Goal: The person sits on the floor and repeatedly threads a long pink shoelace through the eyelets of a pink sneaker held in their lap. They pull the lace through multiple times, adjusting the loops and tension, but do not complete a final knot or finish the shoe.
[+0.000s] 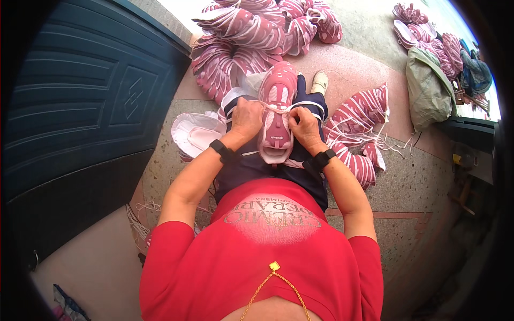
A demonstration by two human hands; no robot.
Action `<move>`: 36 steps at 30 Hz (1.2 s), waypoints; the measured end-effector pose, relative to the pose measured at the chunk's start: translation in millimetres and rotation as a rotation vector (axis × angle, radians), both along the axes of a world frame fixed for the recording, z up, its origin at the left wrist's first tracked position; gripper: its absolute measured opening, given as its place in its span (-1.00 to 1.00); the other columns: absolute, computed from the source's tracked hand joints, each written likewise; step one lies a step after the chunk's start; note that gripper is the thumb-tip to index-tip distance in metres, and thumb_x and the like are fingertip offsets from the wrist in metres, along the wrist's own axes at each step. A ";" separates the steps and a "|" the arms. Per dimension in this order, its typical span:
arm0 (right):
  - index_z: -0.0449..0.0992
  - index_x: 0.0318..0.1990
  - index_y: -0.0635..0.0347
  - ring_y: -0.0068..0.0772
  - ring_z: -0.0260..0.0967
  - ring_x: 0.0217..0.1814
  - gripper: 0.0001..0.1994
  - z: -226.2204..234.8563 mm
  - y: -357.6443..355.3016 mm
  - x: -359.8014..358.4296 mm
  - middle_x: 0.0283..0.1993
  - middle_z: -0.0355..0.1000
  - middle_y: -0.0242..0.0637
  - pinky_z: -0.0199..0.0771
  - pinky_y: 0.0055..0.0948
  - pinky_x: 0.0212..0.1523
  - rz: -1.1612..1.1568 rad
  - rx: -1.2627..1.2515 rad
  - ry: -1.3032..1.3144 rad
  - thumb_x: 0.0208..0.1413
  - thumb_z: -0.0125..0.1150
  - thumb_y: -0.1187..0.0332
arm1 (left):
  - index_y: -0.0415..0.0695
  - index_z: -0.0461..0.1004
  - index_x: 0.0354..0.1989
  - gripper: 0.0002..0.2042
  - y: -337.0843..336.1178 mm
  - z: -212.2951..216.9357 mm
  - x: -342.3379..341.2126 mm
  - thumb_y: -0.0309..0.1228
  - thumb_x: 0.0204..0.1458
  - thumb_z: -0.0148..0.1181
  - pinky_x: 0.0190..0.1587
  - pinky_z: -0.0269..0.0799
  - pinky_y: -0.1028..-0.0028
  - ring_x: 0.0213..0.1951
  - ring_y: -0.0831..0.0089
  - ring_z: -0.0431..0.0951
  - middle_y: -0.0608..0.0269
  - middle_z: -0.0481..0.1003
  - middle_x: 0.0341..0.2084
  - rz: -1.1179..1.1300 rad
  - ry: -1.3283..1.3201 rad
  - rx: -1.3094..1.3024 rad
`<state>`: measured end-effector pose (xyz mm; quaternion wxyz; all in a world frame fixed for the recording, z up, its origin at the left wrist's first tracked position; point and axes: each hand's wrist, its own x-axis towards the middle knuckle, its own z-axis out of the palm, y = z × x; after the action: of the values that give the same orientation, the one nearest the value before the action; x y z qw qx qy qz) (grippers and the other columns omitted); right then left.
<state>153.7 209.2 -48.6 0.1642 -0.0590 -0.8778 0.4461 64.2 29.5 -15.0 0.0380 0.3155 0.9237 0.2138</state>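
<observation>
My fingers are pinched shut on a white shoelace [300, 105], one end in each hand: the left hand [247, 119] and right hand [304, 125] flank the pink shoe upper [278, 109], which lies on my lap, toe pointing away, so the eyelets face me. Stacked pink uppers [241, 37] lie on the floor ahead, near enough to reach.

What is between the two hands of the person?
In the head view, the pink shoe upper lies between the left hand and the right hand, with white lace crossing it from hand to hand.
</observation>
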 end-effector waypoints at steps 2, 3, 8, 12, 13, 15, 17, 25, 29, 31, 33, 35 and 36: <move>0.40 -0.43 0.22 -0.07 0.39 -0.36 -0.91 -0.2 0.2 0.1 -0.46 0.38 -0.14 0.39 -0.22 -0.33 -0.007 0.001 -0.009 -0.09 0.19 0.47 | -0.18 0.51 -0.50 -0.83 1.0 -1.9 -2.1 -0.38 0.03 0.06 -0.20 0.36 0.18 -0.28 0.08 0.41 0.10 0.51 -0.44 0.003 -0.013 -0.010; 0.40 -0.43 0.22 -0.06 0.39 -0.36 -0.91 -0.3 0.3 0.1 -0.46 0.38 -0.14 0.39 -0.22 -0.33 -0.007 -0.002 -0.009 -0.09 0.19 0.47 | -0.18 0.51 -0.50 -0.83 0.8 -2.1 -3.5 -0.38 0.02 0.06 -0.19 0.36 0.18 -0.28 0.08 0.41 0.10 0.51 -0.44 -0.007 -0.005 -0.008; 0.40 -0.43 0.22 -0.06 0.39 -0.36 -0.91 0.6 0.9 0.3 -0.45 0.39 -0.13 0.39 -0.21 -0.33 0.005 -0.009 -0.009 -0.10 0.18 0.48 | -0.18 0.52 -0.49 -0.83 3.1 -2.4 -6.4 -0.36 0.01 0.09 -0.21 0.35 0.18 -0.28 0.10 0.42 0.12 0.52 -0.46 -0.079 0.051 -0.132; 0.41 -0.42 0.22 -0.05 0.39 -0.35 -0.91 0.2 1.4 0.7 -0.45 0.39 -0.13 0.39 -0.21 -0.33 0.002 -0.022 -0.017 -0.09 0.18 0.47 | -0.15 0.54 -0.51 -0.82 9.0 -3.4 -6.4 -0.31 -0.03 0.15 -0.23 0.33 0.20 -0.29 0.12 0.42 0.16 0.52 -0.50 -0.060 0.018 -0.007; 0.41 -0.42 0.22 -0.05 0.39 -0.35 -0.91 0.0 1.4 1.0 -0.45 0.39 -0.13 0.39 -0.21 -0.32 0.000 -0.024 -0.028 -0.09 0.18 0.47 | -0.15 0.54 -0.52 -0.81 9.4 -2.8 -5.7 -0.29 -0.04 0.16 -0.23 0.33 0.20 -0.29 0.14 0.42 0.18 0.51 -0.52 -0.018 0.003 0.046; 0.41 -0.42 0.22 -0.05 0.40 -0.35 -0.91 -0.3 1.3 1.8 -0.45 0.40 -0.13 0.39 -0.22 -0.32 0.001 -0.028 -0.032 -0.08 0.18 0.46 | -0.14 0.54 -0.49 -0.81 9.2 -0.3 -2.5 -0.27 -0.06 0.19 -0.23 0.33 0.21 -0.28 0.16 0.43 0.20 0.51 -0.52 0.015 0.027 0.061; 0.41 -0.41 0.22 -0.05 0.40 -0.35 -0.92 -0.6 1.2 2.2 -0.45 0.40 -0.13 0.39 -0.22 -0.31 0.004 -0.030 -0.030 -0.07 0.18 0.46 | -0.14 0.54 -0.42 -0.79 6.1 3.9 7.3 -0.24 -0.08 0.21 -0.23 0.33 0.21 -0.25 0.18 0.43 0.22 0.51 -0.49 0.004 0.097 -0.020; 0.41 -0.40 0.26 -0.14 0.42 -0.36 -0.89 -4.0 4.1 3.0 -0.43 0.43 -0.14 0.40 -0.31 -0.32 0.018 -0.116 -0.051 -0.06 0.21 0.45 | -0.23 0.42 -0.27 -0.81 8.9 4.4 6.1 -0.43 -0.02 -0.02 -0.18 0.36 0.11 -0.15 0.07 0.40 0.04 0.49 -0.31 -0.136 -0.138 -0.344; 0.42 -0.39 0.26 -0.13 0.44 -0.34 -0.87 -6.9 6.6 3.2 -0.41 0.45 -0.13 0.41 -0.31 -0.31 0.014 -0.236 -0.125 -0.06 0.21 0.42 | -0.23 0.45 -0.28 -0.80 0.9 -1.9 -7.5 -0.48 -0.07 -0.02 -0.16 0.37 0.20 -0.23 0.03 0.40 0.01 0.49 -0.38 -0.229 -0.181 -0.109; 0.42 -0.40 0.27 -0.15 0.44 -0.36 -0.87 -7.5 7.2 2.8 -0.42 0.45 -0.13 0.40 -0.33 -0.32 0.013 -0.269 -0.142 -0.06 0.22 0.41 | -0.21 0.48 -0.31 -0.83 -3.6 0.0 -8.1 -0.46 -0.07 0.04 -0.17 0.37 0.21 -0.25 0.07 0.41 0.05 0.49 -0.39 -0.244 -0.141 -0.003; 0.42 -0.41 0.27 -0.16 0.44 -0.38 -0.86 -7.5 7.4 2.0 -0.43 0.45 -0.14 0.40 -0.34 -0.33 0.014 -0.296 -0.142 -0.06 0.22 0.41 | -0.20 0.50 -0.35 -0.86 -3.6 5.6 -7.2 -0.43 -0.07 0.10 -0.18 0.37 0.21 -0.27 0.10 0.41 0.08 0.49 -0.40 -0.239 -0.081 0.049; 0.42 -0.41 0.27 -0.17 0.43 -0.41 -0.86 -6.9 7.6 1.5 -0.45 0.44 -0.14 0.40 -0.34 -0.35 0.012 -0.311 -0.126 -0.06 0.23 0.41 | -0.18 0.52 -0.40 -0.87 3.4 12.8 -7.5 -0.39 -0.08 0.17 -0.18 0.37 0.23 -0.27 0.13 0.42 0.11 0.49 -0.43 -0.214 0.009 0.069; 0.42 -0.42 0.27 -0.17 0.43 -0.41 -0.86 -6.2 7.6 1.6 -0.45 0.44 -0.14 0.40 -0.34 -0.35 0.013 -0.308 -0.137 -0.06 0.23 0.41 | -0.17 0.52 -0.43 -0.87 10.4 15.7 -7.6 -0.37 -0.08 0.19 -0.18 0.37 0.24 -0.28 0.14 0.42 0.12 0.49 -0.45 -0.236 -0.020 0.082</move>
<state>155.3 216.8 -54.8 0.0902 -0.1079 -0.8087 0.5712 56.5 39.9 0.7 0.0590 0.4213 0.8702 0.2484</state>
